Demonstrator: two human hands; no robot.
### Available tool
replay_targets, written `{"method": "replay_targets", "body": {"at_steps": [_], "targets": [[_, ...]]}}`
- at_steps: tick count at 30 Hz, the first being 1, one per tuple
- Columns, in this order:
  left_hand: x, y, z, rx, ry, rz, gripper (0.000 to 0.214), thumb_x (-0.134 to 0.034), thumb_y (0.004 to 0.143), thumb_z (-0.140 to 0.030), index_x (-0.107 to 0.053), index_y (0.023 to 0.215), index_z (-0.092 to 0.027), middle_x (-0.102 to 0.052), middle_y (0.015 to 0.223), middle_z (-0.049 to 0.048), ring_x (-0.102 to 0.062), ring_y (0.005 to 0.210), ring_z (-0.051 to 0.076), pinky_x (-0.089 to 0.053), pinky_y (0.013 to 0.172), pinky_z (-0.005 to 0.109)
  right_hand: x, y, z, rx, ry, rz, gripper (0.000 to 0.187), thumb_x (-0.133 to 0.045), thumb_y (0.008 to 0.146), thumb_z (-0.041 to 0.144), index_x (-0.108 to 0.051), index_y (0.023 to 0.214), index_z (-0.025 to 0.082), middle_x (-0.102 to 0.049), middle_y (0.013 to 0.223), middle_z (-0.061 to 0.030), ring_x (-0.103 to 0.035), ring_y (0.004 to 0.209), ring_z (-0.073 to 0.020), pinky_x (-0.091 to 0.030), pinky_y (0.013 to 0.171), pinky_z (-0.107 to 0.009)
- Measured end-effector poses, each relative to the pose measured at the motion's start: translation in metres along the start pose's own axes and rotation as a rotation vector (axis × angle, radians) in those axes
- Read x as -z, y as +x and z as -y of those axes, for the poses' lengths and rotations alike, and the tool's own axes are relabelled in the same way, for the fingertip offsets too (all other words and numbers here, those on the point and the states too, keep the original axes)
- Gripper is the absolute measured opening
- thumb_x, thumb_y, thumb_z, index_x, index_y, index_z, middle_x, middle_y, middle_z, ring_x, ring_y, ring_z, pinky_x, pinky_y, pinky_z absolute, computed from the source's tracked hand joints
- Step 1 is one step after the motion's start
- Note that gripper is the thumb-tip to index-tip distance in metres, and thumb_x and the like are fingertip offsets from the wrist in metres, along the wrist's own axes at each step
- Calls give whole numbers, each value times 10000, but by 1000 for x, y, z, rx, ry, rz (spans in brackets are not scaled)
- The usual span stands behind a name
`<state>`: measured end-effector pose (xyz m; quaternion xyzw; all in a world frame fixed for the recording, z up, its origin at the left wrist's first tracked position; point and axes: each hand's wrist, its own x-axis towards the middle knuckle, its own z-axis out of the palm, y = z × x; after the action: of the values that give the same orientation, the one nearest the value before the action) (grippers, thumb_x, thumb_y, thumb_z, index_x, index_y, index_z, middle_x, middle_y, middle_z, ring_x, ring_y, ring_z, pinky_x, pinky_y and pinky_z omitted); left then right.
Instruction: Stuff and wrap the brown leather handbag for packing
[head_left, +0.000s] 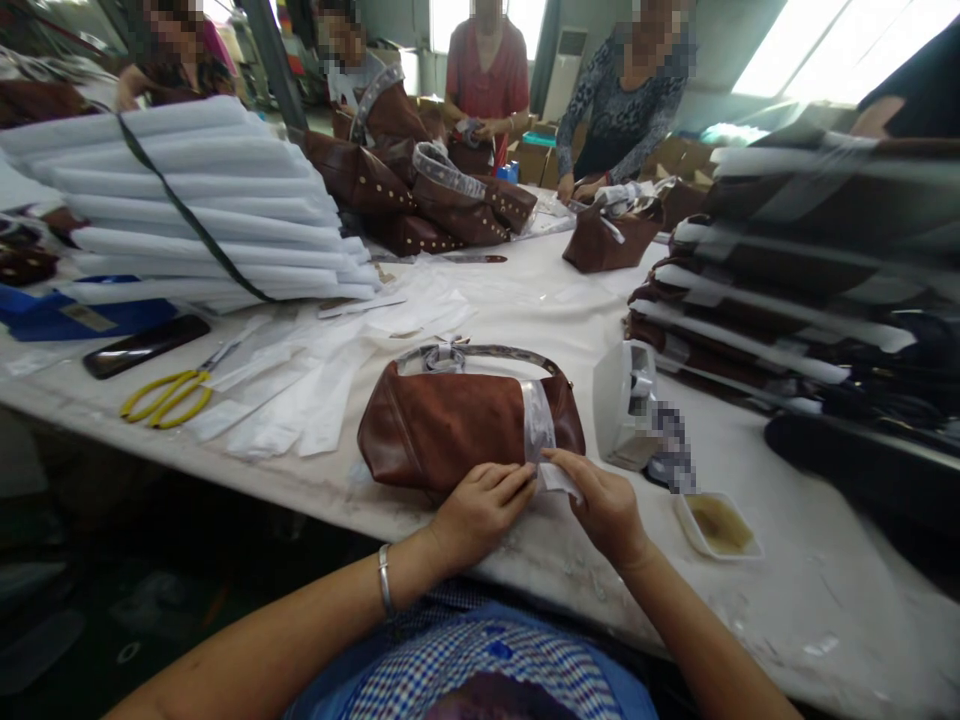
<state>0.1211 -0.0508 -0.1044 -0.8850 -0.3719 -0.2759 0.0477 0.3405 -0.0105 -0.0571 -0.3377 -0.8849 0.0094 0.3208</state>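
Note:
A brown leather handbag lies in front of me near the table's front edge, its handle up at the back and partly wrapped in clear film. A whitish strip runs down over the bag's right part. My left hand rests with fingers stretched along the bag's lower front edge, the fingertips at the strip; its thumb is hidden. Just right of it, my right hand is closed on the loose white end of the strip. The exact fingertip contact is hard to see.
Yellow-handled scissors, a phone and white paper strips lie left. A tied white stack stands behind them. To the right are a tape dispenser, a shallow dish and stacked brown bags. Several people stand across the table.

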Motion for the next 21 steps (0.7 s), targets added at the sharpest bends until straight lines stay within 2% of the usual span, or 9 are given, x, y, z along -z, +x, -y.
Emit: {"method": "replay_targets", "body": {"at_steps": [3,10,16,21], "targets": [[4,1,1,-13,-27,-9,390,-438,976,-149,-529,1355,-125,-574,1411,102,-551,1224,229,-469,1019,385,-3,5,-5,-81,-44,9,489,-407,804,0,-614,1203,193,-745,1082,-77,-726,941,-181,-587,815,-252],[3,-1,2,-11,-44,10,414,-422,961,-129,-528,1361,-123,-570,1414,97,-541,1243,215,-457,1038,367,-11,15,-17,-133,-94,93,368,-448,884,71,-661,1150,210,-739,1035,-47,-716,860,-167,-536,740,-223],[2,-1,-1,15,-47,30,454,-399,944,-126,-514,1384,-139,-601,1365,112,-554,1236,227,-447,1053,389,-14,24,-15,-210,-130,119,248,-481,981,211,-672,1139,236,-727,1021,-15,-688,806,-139,-462,656,-217],[7,3,-3,51,-83,50,446,-438,902,-124,-538,1336,-126,-598,1360,101,-560,1198,232,-453,1035,379,-16,35,-12,-303,-165,93,201,-533,980,366,-697,948,255,-690,916,-18,-638,891,-172,-420,693,-245]]}}
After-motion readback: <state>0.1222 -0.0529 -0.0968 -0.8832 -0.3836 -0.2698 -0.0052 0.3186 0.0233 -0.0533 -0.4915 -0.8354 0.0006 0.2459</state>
